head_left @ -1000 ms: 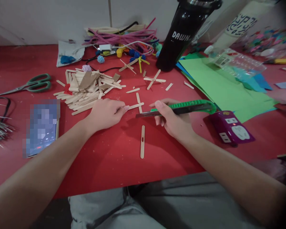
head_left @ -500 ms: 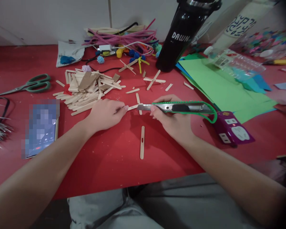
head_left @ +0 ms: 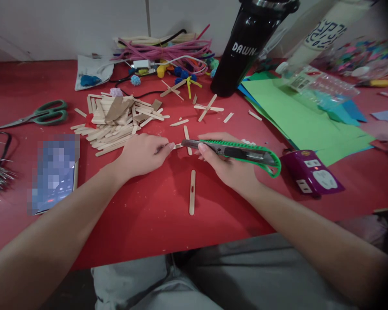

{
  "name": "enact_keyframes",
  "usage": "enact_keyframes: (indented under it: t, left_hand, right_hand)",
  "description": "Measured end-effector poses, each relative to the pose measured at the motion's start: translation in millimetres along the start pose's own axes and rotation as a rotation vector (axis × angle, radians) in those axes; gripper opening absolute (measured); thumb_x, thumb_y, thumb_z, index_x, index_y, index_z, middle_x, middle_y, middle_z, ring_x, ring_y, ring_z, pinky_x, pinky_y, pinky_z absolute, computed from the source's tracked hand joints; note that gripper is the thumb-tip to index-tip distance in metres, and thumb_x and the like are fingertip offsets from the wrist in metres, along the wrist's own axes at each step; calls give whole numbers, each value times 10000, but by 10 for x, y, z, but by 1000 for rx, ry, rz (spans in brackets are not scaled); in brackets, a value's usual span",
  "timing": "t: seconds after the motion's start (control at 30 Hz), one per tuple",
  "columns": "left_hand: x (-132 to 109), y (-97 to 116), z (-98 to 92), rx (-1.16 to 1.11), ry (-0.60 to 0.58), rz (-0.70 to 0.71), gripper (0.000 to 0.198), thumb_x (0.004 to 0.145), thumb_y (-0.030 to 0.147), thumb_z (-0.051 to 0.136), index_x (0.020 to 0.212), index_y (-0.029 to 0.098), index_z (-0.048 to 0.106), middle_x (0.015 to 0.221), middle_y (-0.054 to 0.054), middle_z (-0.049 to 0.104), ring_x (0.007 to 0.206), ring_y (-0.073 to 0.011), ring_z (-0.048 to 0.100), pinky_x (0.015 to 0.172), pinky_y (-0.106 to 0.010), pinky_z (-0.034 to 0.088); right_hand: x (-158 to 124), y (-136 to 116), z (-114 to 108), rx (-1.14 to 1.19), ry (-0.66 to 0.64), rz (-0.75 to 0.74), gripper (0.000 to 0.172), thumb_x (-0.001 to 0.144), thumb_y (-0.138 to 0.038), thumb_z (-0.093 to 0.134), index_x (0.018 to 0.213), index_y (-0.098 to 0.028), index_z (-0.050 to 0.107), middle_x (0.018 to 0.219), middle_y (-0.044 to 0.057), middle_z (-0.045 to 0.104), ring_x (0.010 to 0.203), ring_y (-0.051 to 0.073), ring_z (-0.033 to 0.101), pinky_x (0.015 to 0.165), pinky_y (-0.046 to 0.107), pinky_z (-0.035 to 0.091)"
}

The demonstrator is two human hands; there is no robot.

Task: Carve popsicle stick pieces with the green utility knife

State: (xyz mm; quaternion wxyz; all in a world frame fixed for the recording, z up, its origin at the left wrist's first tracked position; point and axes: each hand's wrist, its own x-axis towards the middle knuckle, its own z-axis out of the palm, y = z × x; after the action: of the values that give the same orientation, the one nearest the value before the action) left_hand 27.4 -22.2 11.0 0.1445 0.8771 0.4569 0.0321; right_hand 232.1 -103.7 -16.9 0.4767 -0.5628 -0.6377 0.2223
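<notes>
My left hand (head_left: 145, 155) pinches a small wooden stick (head_left: 177, 146) between thumb and fingers. My right hand (head_left: 231, 165) is closed round a green utility knife (head_left: 245, 151), its blade tip pointing left at the pinched stick. Behind the blade, another wooden stick (head_left: 187, 140) lies upright in the view. Nearer me, a slotted stick (head_left: 192, 192) rests on the red table (head_left: 132, 228). Two crossed sticks (head_left: 208, 108) lie beyond the hands. My right hand's lower fingers are partly hidden.
A pile of sticks (head_left: 110, 118), green scissors (head_left: 50, 113) and a phone (head_left: 56, 176) are on the left. At the right are a purple power block (head_left: 315, 172) and green paper (head_left: 304, 116). A black bottle (head_left: 245, 47) stands behind.
My right hand and the knife have shifted slightly left, and the knife's back end has tilted down toward me. The blade now covers more of the pinched stick. My left hand is nearly still.
</notes>
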Motion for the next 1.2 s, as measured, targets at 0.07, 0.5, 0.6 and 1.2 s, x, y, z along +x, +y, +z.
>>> enact_keyframes:
  t: [0.07,0.5,0.6,1.2]
  left_hand:
    - [-1,4,1,2,-2,2,440,915,489,326,655,204,538,616,-22,562,576,-159,455,548,-312,231]
    - [10,-3,41,51,35,20,487,920,514,320,650,202,580,646,-44,632,598,-173,520,539,-312,224]
    - [12,-3,48,56,31,17,482,917,518,328,672,204,600,653,-41,640,607,-174,529,541,-310,228]
    - [-5,-21,1,-23,9,34,472,911,515,333,675,202,596,605,-21,579,557,-148,457,560,-311,236]
  right_hand:
    - [2,-10,-3,-38,-9,-17,192,892,-398,618,1011,-248,627,862,16,719,790,173,701,785,341,568]
    - [-13,-191,-43,-151,-47,-68,126,907,-333,594,983,-240,633,831,31,718,779,177,696,700,299,550]
    - [-30,-213,-36,-147,-23,-72,95,906,-306,593,970,-240,617,798,21,710,738,166,684,667,286,530]
    - [-37,-159,-34,-32,-154,-47,145,907,-279,569,1008,-240,664,812,6,711,683,140,664,641,262,521]
